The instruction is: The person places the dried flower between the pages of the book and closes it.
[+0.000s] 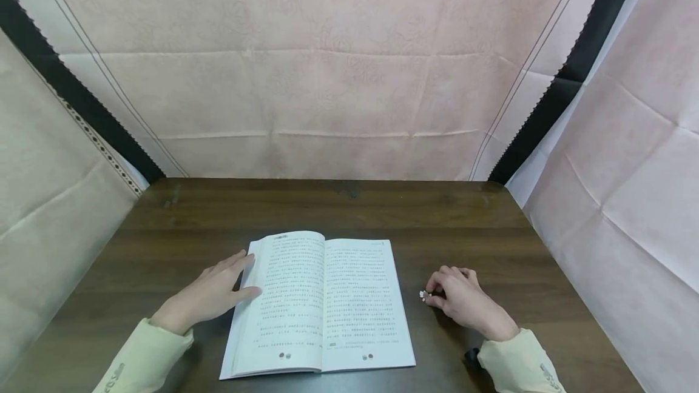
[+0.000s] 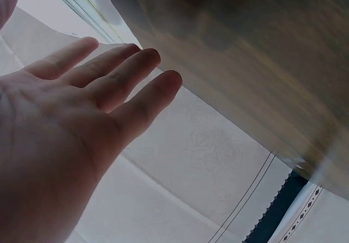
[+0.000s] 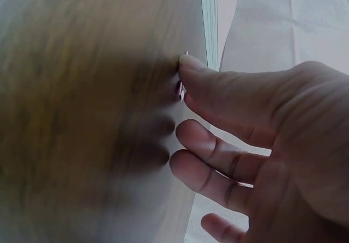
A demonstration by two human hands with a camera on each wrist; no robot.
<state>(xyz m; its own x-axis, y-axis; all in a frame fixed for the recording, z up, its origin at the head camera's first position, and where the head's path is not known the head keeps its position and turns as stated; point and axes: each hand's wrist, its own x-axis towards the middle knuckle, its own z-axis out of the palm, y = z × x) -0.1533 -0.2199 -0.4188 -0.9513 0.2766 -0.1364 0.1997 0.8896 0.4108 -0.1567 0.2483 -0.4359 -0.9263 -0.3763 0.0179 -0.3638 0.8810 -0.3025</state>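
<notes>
An open book (image 1: 357, 302) with printed pages lies on the dark wooden table. My left hand (image 1: 210, 293) rests at the left edge of its left page, thumb over the page and fingers fairly straight; in the left wrist view the same hand (image 2: 82, 107) shows its palm with the fingers extended. To the right of the book, my right hand (image 1: 464, 299) pinches a small white flower-shaped piece (image 1: 423, 295) between thumb and index finger, close over the table. The right wrist view shows a pinkish bit (image 3: 179, 89) of it by the thumb; its kind I cannot tell.
The brown table (image 1: 349, 208) extends behind the book and to both sides. Pale cloth (image 1: 327, 90) hangs along its far edge, with more cloth at left and right and dark bands (image 1: 568, 71) at the corners. A black object (image 1: 472, 355) sits at the right cuff.
</notes>
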